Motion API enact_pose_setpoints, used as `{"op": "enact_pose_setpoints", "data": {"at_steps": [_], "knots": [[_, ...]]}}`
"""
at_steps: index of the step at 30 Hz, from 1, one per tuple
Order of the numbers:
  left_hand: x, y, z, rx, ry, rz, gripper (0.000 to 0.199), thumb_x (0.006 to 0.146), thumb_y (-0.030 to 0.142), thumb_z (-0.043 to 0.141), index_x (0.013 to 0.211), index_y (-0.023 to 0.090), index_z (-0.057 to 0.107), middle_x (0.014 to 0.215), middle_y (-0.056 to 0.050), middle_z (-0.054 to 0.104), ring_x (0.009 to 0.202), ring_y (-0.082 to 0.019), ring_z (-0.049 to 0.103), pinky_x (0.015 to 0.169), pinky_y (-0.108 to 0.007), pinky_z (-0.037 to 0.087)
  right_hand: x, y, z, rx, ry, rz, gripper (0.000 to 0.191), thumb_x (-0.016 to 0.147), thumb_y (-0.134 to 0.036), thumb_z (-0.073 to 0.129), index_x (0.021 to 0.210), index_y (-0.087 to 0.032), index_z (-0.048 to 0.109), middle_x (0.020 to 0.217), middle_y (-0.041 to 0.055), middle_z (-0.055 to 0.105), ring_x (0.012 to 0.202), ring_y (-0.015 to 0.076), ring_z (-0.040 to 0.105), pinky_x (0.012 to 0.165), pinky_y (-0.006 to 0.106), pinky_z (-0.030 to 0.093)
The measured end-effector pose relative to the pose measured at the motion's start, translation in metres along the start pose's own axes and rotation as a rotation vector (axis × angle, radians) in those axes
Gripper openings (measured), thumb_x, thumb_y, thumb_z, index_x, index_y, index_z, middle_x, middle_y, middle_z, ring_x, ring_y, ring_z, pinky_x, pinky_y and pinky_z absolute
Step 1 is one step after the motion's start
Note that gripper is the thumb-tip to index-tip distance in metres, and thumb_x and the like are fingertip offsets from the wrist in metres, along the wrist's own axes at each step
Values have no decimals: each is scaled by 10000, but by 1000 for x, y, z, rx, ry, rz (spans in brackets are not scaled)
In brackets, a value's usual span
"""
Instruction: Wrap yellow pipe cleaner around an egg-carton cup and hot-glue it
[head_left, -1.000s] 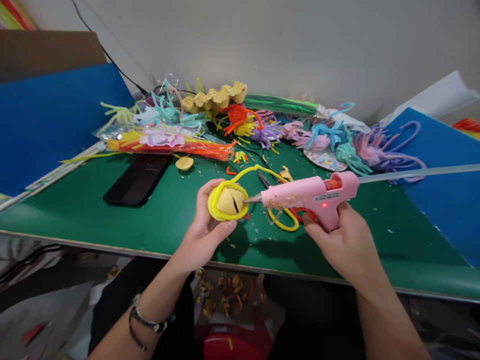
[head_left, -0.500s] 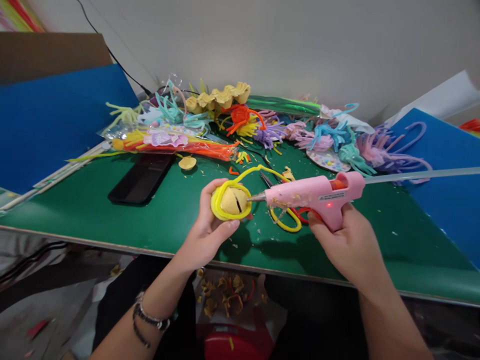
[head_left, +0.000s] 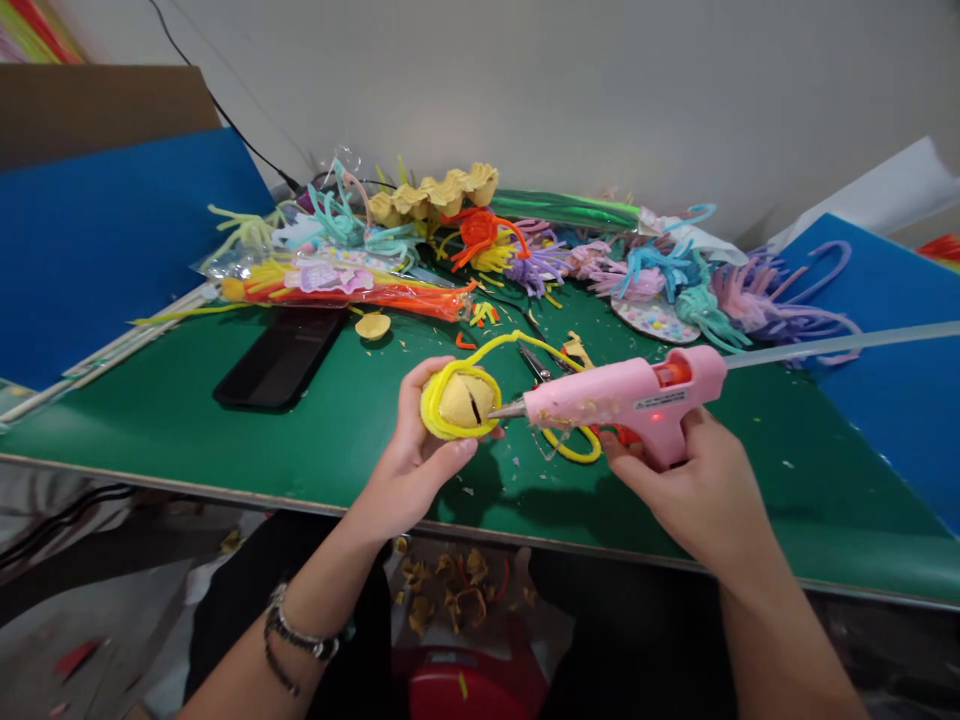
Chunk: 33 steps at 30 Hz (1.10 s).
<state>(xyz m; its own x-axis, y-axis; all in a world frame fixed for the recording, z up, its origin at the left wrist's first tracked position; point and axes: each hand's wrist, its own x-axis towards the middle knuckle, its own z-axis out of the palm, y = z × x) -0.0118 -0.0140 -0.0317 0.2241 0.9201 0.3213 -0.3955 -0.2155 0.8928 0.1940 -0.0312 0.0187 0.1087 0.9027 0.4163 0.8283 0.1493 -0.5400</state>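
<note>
My left hand [head_left: 412, 455] is closed round a small cardboard cup [head_left: 456, 400] with a dark slit in its face. Yellow pipe cleaner [head_left: 433, 408] is wound about the cup's rim, and its loose length loops over the table to the right. In my right hand [head_left: 694, 480] is a pink glue gun [head_left: 600, 393], held by its handle, with a red light lit and a clear glue stick [head_left: 840, 345] in its back. The metal nozzle points left and meets the cup's right edge near the slit.
Scissors [head_left: 534, 362] lie behind the glue gun. A black phone [head_left: 281, 362] and a cardboard piece [head_left: 373, 326] are at the left. Bagged pipe cleaners [head_left: 360, 296], an egg-carton strip [head_left: 435, 194] and colourful tassels [head_left: 652, 275] line the back. Blue boards [head_left: 127, 240] flank the green table [head_left: 315, 455].
The glue gun has shifted slightly left and down, with its nozzle lower on the cup's edge. More of the scissors shows behind it. My left hand has barely moved.
</note>
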Motion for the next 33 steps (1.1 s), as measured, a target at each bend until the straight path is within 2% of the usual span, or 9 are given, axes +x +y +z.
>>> {"op": "enact_pose_setpoints", "data": {"at_steps": [7, 15, 18, 24, 28, 33], "knots": [[0, 0, -1, -9, 9, 4, 465, 787, 235, 607, 1154, 289, 325, 1049, -28, 550, 839, -159, 626, 801, -334, 528, 3, -1, -2, -35, -7, -101, 105, 644, -313, 488, 622, -238, 417, 499, -17, 467, 388, 136, 415, 364, 266, 296], [1, -3, -1, -21, 16, 8, 461, 793, 232, 607, 1157, 289, 330, 1007, -5, 573, 807, -130, 648, 773, -261, 522, 4, 4, 0, -77, 32, -215, 51, 669, -275, 461, 649, -238, 432, 556, 9, 516, 459, 161, 478, 407, 277, 357], [1, -3, -1, -20, 20, 3, 466, 792, 237, 611, 1158, 289, 328, 1003, -1, 577, 804, -126, 650, 764, -252, 520, 3, 4, 2, -80, 62, -210, 121, 675, -317, 501, 620, -238, 428, 526, -3, 495, 434, 147, 458, 391, 270, 347], [2, -2, 0, 1, 21, -3, 471, 784, 254, 620, 1150, 285, 325, 992, -6, 569, 784, -130, 643, 752, -265, 519, -1, 5, 3, -41, 35, -136, 293, 642, -446, 620, 593, -227, 431, 489, -35, 450, 386, 113, 411, 347, 247, 325], [3, 0, 1, 36, 28, -4, 475, 781, 272, 625, 1146, 272, 320, 958, -7, 560, 731, -116, 622, 705, -246, 518, 0, 4, 3, -37, 34, -199, 280, 673, -412, 598, 586, -232, 402, 495, -39, 436, 380, 105, 395, 341, 239, 300], [4, 1, 2, 17, 33, -13, 484, 767, 281, 646, 1135, 264, 331, 940, 1, 543, 695, -94, 597, 666, -214, 514, 2, 2, 3, -79, 48, -237, 152, 694, -308, 537, 627, -230, 425, 521, -30, 451, 383, 114, 413, 355, 245, 304]]}}
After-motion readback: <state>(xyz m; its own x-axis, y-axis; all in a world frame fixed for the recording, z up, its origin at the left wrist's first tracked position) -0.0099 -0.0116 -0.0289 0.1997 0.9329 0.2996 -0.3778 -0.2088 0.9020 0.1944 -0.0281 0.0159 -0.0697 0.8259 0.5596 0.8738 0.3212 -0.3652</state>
